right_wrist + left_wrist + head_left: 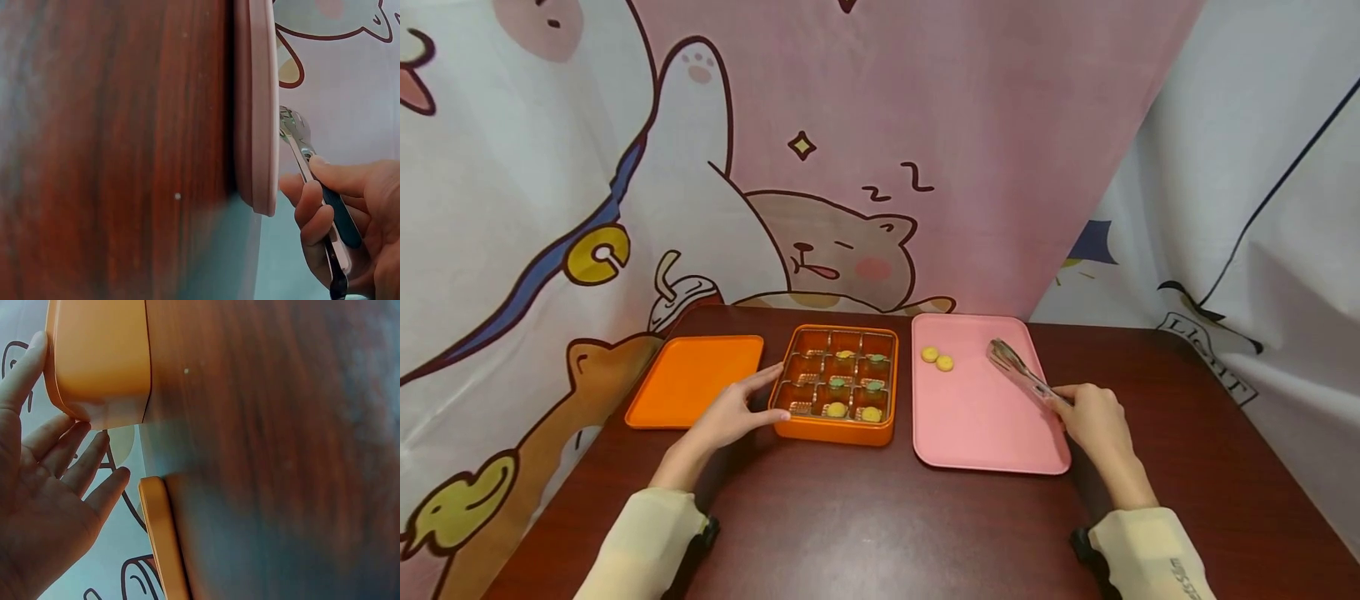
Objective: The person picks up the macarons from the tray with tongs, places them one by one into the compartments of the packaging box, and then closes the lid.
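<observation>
My right hand (1095,421) grips metal tongs (340,215) with dark handle grips; in the head view their tips lie over the right part of a pink tray (985,425). Two small round yellow pieces (944,363), perhaps cookies, sit close together at the tray's upper left. An orange box (835,431) with a clear divided insert stands left of the tray. Small yellow and green pieces (871,414) occupy its middle and right columns. With fingers spread, my left hand (733,414) touches the box at its left side and front left corner.
On the left of the dark wooden table (880,517) lies a flat orange lid (696,379). A printed cartoon curtain (985,167) hangs behind the table and along both sides.
</observation>
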A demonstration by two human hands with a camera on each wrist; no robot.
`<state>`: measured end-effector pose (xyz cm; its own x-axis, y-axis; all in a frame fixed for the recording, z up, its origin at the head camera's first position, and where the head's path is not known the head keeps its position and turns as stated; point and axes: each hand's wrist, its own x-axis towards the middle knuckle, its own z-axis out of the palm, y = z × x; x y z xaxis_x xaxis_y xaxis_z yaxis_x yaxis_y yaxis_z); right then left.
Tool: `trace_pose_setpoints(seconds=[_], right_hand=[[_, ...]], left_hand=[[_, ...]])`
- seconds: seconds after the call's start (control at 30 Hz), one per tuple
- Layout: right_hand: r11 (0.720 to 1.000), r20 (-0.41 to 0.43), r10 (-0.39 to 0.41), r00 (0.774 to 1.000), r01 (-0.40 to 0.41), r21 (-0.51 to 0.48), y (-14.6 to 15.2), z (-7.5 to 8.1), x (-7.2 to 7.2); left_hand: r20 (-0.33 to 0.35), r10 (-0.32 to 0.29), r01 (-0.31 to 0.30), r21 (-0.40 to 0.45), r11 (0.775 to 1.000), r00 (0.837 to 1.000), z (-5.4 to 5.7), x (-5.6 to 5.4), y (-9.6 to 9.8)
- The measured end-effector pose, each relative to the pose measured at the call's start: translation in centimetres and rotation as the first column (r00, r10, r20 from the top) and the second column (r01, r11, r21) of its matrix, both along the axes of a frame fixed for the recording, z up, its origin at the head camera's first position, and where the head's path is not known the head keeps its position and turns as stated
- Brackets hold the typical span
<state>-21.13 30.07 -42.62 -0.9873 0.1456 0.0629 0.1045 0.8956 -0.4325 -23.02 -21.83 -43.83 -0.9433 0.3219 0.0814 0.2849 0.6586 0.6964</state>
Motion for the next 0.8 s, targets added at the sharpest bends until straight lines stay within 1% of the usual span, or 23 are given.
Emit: trace_pose_setpoints(seconds=[0.17, 0.4, 0.6, 0.7, 0.8], right_hand=[[1.0, -0.035, 0.014, 0.999, -0.014, 0.003, -0.3, 0.1, 0.2], [0.997, -0.038, 0.035, 0.999, -0.038, -0.071, -1.1, 0.3, 0.3], [0.993, -0.067, 0.059, 0.996, -0.065, -0.094, -2.3, 0.6, 0.4], [0.989, -0.086, 0.087, 0.993, -0.096, -0.109, -3.1, 0.8, 0.6], [0.983, -0.12, 0.129, 0.984, -0.143, -0.117, -4.0, 1.1, 0.7]], left_hand=[[0.0, -0.004, 0.004, -0.008, 1.0, 1.0, 0.1, -0.1, 0.0], [0.008, -0.005, 0.005, 0.004, 1.0, 1.0, 0.0, -0.2, 0.0], [0.011, -0.008, 0.008, 0.002, 1.0, 1.0, 0.0, -0.3, 0.0], [0.008, -0.012, 0.012, 0.005, 1.0, 1.0, -0.1, -0.3, -0.1], [0.015, -0.015, 0.015, 0.01, 1.0, 1.0, -0.2, -0.3, -0.1]])
